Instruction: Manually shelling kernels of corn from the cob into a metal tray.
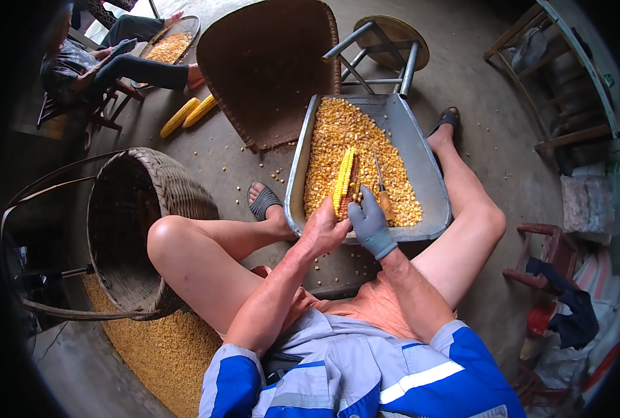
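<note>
Cob held upright over tray, tool beside it

The left hand (322,228) gripped the cob's (344,181) lower end, fingers closed; its long axis ran away from the person, over the kernel-filled tray (421,150). The gloved right hand (371,223), just right of it, closed on a tool (381,188) lying parallel to the cob.

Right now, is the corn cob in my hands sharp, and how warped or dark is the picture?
Head view: the corn cob and both hands are sharp in soft, even light; the metal tray edges and woven basket bow from fisheye; the rim falls black.
</note>
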A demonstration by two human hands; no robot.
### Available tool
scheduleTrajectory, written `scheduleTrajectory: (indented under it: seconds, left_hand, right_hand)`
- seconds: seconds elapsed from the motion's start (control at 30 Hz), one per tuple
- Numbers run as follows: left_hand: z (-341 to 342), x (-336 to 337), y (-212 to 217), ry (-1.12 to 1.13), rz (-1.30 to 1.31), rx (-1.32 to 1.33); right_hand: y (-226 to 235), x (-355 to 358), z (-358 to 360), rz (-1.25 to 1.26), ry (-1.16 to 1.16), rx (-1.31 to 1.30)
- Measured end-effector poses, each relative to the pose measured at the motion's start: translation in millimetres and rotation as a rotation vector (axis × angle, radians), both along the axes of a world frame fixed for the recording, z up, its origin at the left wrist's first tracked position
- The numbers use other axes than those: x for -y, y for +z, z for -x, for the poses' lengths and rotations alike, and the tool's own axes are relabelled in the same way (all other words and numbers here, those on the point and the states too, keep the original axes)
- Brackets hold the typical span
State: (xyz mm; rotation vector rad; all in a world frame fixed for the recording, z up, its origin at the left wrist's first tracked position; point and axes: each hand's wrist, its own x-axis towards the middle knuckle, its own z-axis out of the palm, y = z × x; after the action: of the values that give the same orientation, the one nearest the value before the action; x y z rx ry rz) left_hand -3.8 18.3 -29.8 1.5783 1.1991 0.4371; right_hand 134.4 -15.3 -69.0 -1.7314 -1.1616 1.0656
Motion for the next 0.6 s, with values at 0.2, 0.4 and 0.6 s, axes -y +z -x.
scheduleTrajectory:
  seconds: [0.2, 0.4, 0.6]
  left_hand:
    - [-3, 0, 1, 0.041, -0.007, 0.004]
    - [-2, -2, -7, 0.066, 0.021, 0.034]
    - [2, -4, -6, -0.01, 0.032, 0.061]
  right_hand:
    - [1, -6, -6, 0.016, 0.064, -0.225]
    - [-20, -3, -6, -0.011, 0.085, -0.184]
    - [18, -20, -21, 0.006, 0.069, -0.312]
